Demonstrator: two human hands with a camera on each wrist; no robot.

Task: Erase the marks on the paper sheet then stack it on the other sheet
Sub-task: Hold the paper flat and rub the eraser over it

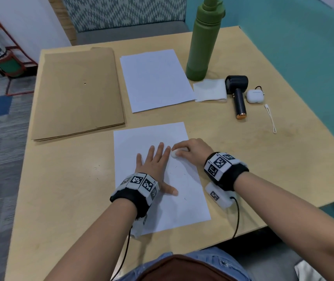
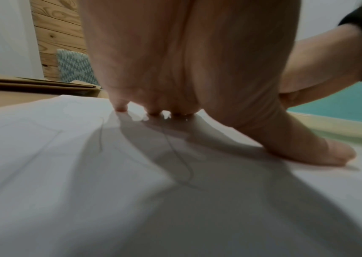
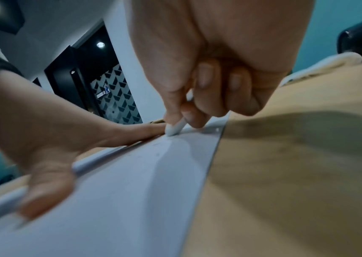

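Note:
A white paper sheet (image 1: 152,136) lies on the wooden table (image 1: 65,185) in front of me. My left hand (image 1: 155,161) presses flat on it with straight, spread fingers. The left wrist view shows faint pencil lines on the sheet (image 2: 44,173) under the palm (image 2: 186,60). My right hand (image 1: 190,149) pinches a small white eraser (image 1: 173,154) and holds its tip against the sheet, right beside the left fingertips. In the right wrist view the eraser (image 3: 175,128) touches the sheet (image 3: 142,191) near its right edge. A second, blank sheet (image 1: 156,80) lies farther back.
A stack of brown envelopes (image 1: 77,94) lies at the back left. A green bottle (image 1: 203,39), a folded white tissue (image 1: 209,90), a dark handheld fan (image 1: 238,96), a white earbud case (image 1: 255,96) and a white strap (image 1: 271,120) sit at the back right.

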